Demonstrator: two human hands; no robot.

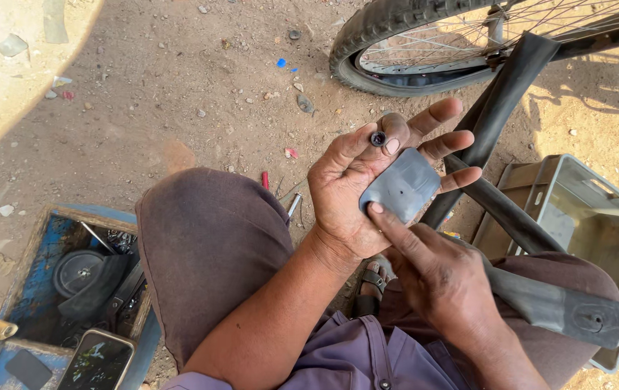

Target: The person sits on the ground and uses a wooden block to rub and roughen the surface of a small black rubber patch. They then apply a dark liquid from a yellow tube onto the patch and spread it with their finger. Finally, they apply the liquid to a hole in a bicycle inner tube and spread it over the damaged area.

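— At the centre of the frame, what is held in the left hand point(356, 195)?
— A grey rubber patch point(401, 185) is cradled on its spread fingers, and a small black nut point(378, 139) is pinched under the thumb.
— And the right hand point(436, 278)?
— Its forefinger is pressed on the patch's lower edge. A black inner tube point(500, 108) is draped over the knee, toward the bicycle wheel point(425, 40) at upper right.

Grey rubber patch point(402, 185) lies flat; small black ring point(378, 139) sits just above.
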